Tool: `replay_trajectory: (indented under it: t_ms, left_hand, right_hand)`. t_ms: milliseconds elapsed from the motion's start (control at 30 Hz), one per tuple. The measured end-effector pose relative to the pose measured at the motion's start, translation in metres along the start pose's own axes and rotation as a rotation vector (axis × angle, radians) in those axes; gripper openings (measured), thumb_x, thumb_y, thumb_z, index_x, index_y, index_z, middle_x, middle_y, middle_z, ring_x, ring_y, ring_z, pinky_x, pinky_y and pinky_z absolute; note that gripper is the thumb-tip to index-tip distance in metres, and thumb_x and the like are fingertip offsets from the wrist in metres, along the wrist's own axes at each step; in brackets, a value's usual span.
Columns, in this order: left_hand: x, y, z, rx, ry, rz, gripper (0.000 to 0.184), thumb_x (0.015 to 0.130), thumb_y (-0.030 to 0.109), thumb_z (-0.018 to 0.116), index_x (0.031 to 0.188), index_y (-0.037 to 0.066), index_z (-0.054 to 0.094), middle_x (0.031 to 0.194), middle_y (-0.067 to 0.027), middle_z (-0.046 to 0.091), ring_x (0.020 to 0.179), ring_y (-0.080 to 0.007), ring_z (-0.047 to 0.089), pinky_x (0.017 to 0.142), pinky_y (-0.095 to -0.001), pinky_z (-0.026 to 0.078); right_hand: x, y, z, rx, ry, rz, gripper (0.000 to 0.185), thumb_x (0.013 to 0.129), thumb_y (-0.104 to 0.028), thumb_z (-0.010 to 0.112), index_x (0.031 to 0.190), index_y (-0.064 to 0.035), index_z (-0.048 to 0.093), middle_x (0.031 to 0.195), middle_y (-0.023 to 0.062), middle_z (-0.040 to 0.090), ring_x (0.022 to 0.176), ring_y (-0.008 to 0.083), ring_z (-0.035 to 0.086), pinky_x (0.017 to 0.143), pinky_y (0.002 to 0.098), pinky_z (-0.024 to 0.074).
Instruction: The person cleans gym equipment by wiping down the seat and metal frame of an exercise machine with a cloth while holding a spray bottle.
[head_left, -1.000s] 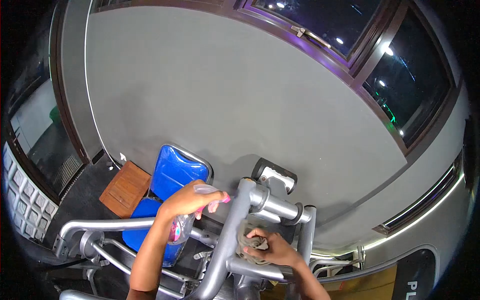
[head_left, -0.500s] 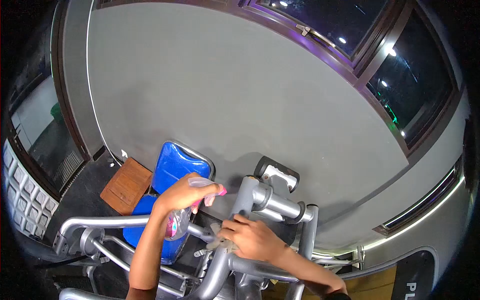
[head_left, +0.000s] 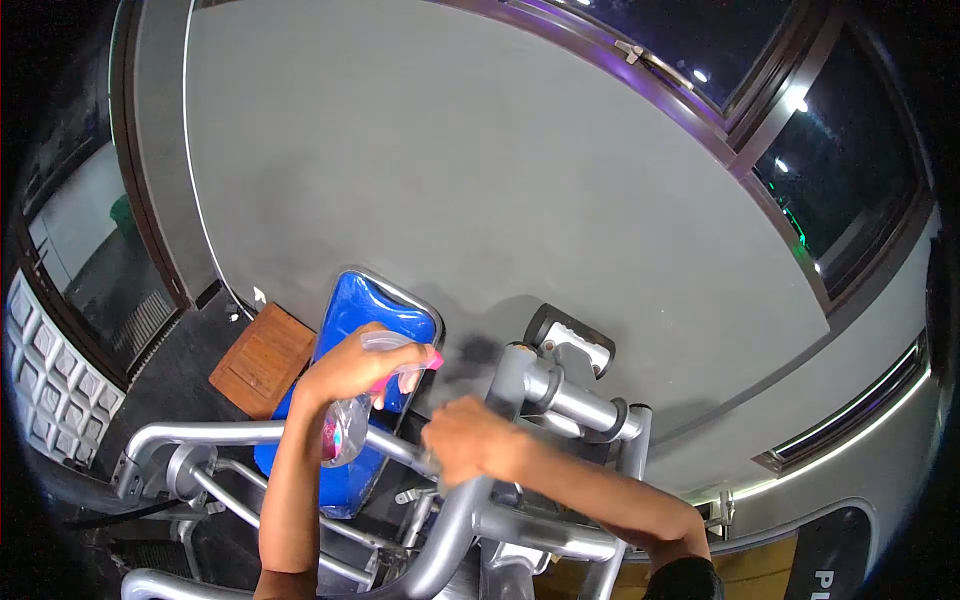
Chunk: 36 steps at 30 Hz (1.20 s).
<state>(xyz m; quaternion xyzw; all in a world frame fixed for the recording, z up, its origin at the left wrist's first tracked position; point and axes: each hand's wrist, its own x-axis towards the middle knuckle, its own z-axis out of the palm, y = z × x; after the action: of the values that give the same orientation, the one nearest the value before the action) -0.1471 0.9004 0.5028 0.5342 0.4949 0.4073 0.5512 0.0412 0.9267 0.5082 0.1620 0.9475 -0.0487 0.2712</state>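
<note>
My left hand [head_left: 352,372] is closed around the neck of a clear spray bottle [head_left: 346,432] with a pink nozzle, which points to the right. The bottle hangs upright in front of a blue padded chair [head_left: 362,297]. Close by, my right hand [head_left: 464,440], slightly smeared by motion, is curled over the grey metal tube frame [head_left: 452,520] of an exercise machine. A pale cloth is in that hand; now the fingers hide nearly all of it.
A brown wooden box [head_left: 262,360] stands on the dark floor left of the chair. A black-and-white cylindrical pad [head_left: 572,340] is beside the machine's upright post, near the grey wall [head_left: 480,180]. Metal bars [head_left: 215,432] cross low on the left.
My right hand has turned and shifted slightly left and up along the frame, covering the cloth that showed before. My left hand keeps its hold on the spray bottle. The view has shifted a little.
</note>
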Motion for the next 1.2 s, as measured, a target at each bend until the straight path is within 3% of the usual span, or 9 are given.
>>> replay_trajectory:
  t_ms: [133, 233, 433, 567, 800, 833, 967, 1133, 1200]
  left_hand:
    - [0.002, -0.002, 0.003, 0.003, -0.026, 0.015, 0.042, 0.09, 0.04, 0.064, 0.077, 0.001, 0.071, 0.064, -0.0047, 0.063, 0.047, -0.0135, 0.056, 0.043, -0.0277, 0.045]
    - [0.003, -0.002, 0.007, 0.053, -0.082, -0.014, 0.042, 0.09, 0.041, 0.064, 0.079, 0.001, 0.072, 0.063, -0.0041, 0.063, 0.047, -0.0135, 0.056, 0.044, -0.0277, 0.045]
    - [0.01, -0.011, 0.017, 0.128, -0.092, -0.111, 0.042, 0.089, 0.044, 0.064, 0.083, 0.003, 0.074, 0.064, -0.0037, 0.064, 0.05, -0.0129, 0.056, 0.045, -0.0272, 0.045]
    - [0.009, -0.008, 0.021, 0.135, -0.157, -0.102, 0.043, 0.089, 0.046, 0.065, 0.085, 0.004, 0.075, 0.065, -0.0032, 0.064, 0.051, -0.0127, 0.057, 0.046, -0.0272, 0.046]
    - [-0.03, -0.01, 0.026, 0.203, -0.115, -0.17, 0.04, 0.092, 0.044, 0.063, 0.089, 0.006, 0.077, 0.065, -0.0031, 0.064, 0.047, -0.0127, 0.055, 0.046, -0.0278, 0.046]
    - [-0.043, -0.006, 0.027, 0.194, -0.066, -0.217, 0.043, 0.092, 0.045, 0.064, 0.082, 0.005, 0.074, 0.065, -0.0031, 0.064, 0.046, -0.0127, 0.054, 0.047, -0.0279, 0.046]
    - [-0.093, -0.005, 0.032, 0.192, 0.023, -0.263, 0.046, 0.091, 0.046, 0.065, 0.076, 0.003, 0.072, 0.063, -0.0035, 0.063, 0.046, -0.0132, 0.055, 0.047, -0.0274, 0.045]
    - [-0.127, -0.023, 0.055, 0.254, 0.214, -0.267, 0.05, 0.09, 0.047, 0.067, 0.068, 0.002, 0.068, 0.058, -0.004, 0.061, 0.049, -0.0137, 0.057, 0.048, -0.0299, 0.044]
    - [-0.128, -0.019, 0.061, 0.279, 0.22, -0.29, 0.05, 0.091, 0.046, 0.066, 0.07, 0.001, 0.068, 0.059, -0.0073, 0.061, 0.052, -0.0174, 0.059, 0.053, -0.0327, 0.046]
  right_hand:
    - [-0.021, -0.03, 0.025, 0.137, 0.051, -0.218, 0.024, 0.059, -0.013, 0.071, 0.081, -0.0027, 0.074, 0.084, 0.0163, 0.071, 0.093, 0.0322, 0.068, 0.079, 0.0438, 0.0567]
    - [-0.046, -0.011, 0.052, 0.214, 0.592, -0.245, 0.032, 0.063, -0.013, 0.071, 0.094, -0.0077, 0.071, 0.1, 0.0029, 0.066, 0.099, 0.0238, 0.056, 0.076, 0.0364, 0.0569]
    - [-0.09, 0.017, 0.048, 0.256, 0.686, 0.12, 0.045, 0.063, -0.015, 0.073, 0.108, -0.0184, 0.07, 0.112, -0.0043, 0.065, 0.102, 0.02, 0.057, 0.079, 0.0348, 0.0581]
    - [-0.095, -0.016, 0.08, 0.401, 0.757, -0.048, 0.051, 0.061, -0.014, 0.076, 0.11, -0.0247, 0.07, 0.116, -0.0087, 0.064, 0.106, 0.0161, 0.059, 0.07, 0.0298, 0.0597]
    - [-0.104, -0.004, 0.083, 0.408, 0.791, 0.063, 0.049, 0.061, -0.006, 0.075, 0.106, -0.0241, 0.069, 0.12, -0.0061, 0.059, 0.105, 0.018, 0.061, 0.072, 0.0331, 0.0614]
    - [-0.105, 0.002, 0.087, 0.444, 0.799, 0.101, 0.046, 0.066, -0.004, 0.07, 0.109, -0.0195, 0.064, 0.125, -0.0003, 0.054, 0.108, 0.0269, 0.062, 0.082, 0.04, 0.0605]
    - [-0.105, 0.005, 0.098, 0.616, 0.826, 0.221, 0.045, 0.067, -0.006, 0.072, 0.11, -0.0193, 0.064, 0.125, 0.0015, 0.055, 0.103, 0.0321, 0.066, 0.082, 0.042, 0.0605]
    - [-0.103, -0.016, 0.109, 0.653, 0.748, 0.041, 0.039, 0.07, -0.021, 0.076, 0.108, -0.019, 0.067, 0.118, -0.0011, 0.06, 0.104, 0.0263, 0.066, 0.073, 0.0391, 0.0621]
    - [-0.099, -0.024, 0.108, 0.384, 0.792, -0.113, 0.038, 0.072, -0.026, 0.076, 0.109, -0.0207, 0.069, 0.117, -0.0039, 0.061, 0.108, 0.0202, 0.061, 0.069, 0.0356, 0.0617]
